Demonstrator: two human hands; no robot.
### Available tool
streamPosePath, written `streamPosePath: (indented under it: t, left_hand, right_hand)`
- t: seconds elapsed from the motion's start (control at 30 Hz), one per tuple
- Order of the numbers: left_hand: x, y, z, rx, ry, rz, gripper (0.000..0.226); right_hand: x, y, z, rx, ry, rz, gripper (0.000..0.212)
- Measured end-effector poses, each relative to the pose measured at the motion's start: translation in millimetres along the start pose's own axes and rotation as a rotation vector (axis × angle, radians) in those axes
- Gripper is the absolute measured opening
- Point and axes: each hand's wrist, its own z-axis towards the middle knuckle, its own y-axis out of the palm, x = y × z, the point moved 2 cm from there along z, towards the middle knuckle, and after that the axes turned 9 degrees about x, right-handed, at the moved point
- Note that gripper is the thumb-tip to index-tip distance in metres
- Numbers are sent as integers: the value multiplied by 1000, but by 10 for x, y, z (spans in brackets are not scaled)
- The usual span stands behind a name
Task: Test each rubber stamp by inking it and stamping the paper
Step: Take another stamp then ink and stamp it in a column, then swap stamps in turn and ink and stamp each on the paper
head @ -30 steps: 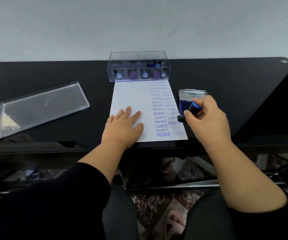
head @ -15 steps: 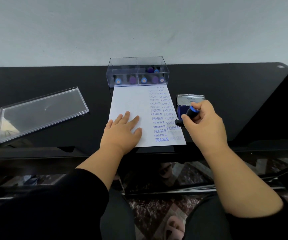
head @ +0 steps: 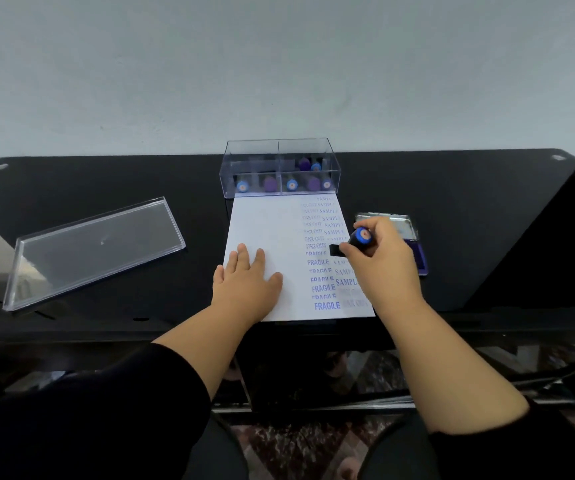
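A white paper sheet (head: 268,223) lies on the black table, its right half filled with blue prints reading SAMPLE, FAX OUT and FRAGILE. My left hand (head: 246,282) rests flat on the sheet's lower left part. My right hand (head: 383,261) grips a rubber stamp (head: 355,241) with a blue cap and black base, held over the sheet's right column of prints. To the right of the sheet sits the open blue ink pad (head: 414,244), partly hidden by my right hand. Whether the stamp's base touches the sheet is unclear.
A clear plastic box (head: 280,168) holding several blue and purple stamps stands at the sheet's far edge. Its clear lid (head: 95,251) lies on the table's left side. The table's front edge (head: 175,336) runs just below the sheet.
My right hand carried the stamp left, from over the ink pad to above the paper's right column. The left hand stayed flat on the sheet.
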Motion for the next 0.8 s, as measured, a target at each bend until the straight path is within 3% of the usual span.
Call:
streamPosePath:
  t: [0.27,0.53,0.8]
  left_hand:
    - [-34,-97,417,53,-65,-58,60]
    - [-199,-267,1114,259,-148,-294,63]
    - [-197,-736,1839,411,53,-148,58]
  right_hand:
    - [-404,428,495,-54,-84,-6,23]
    - [-658,954,1193,-150,-169,-93,20]
    - [-858,1436,1986,-279,-241,-284,35]
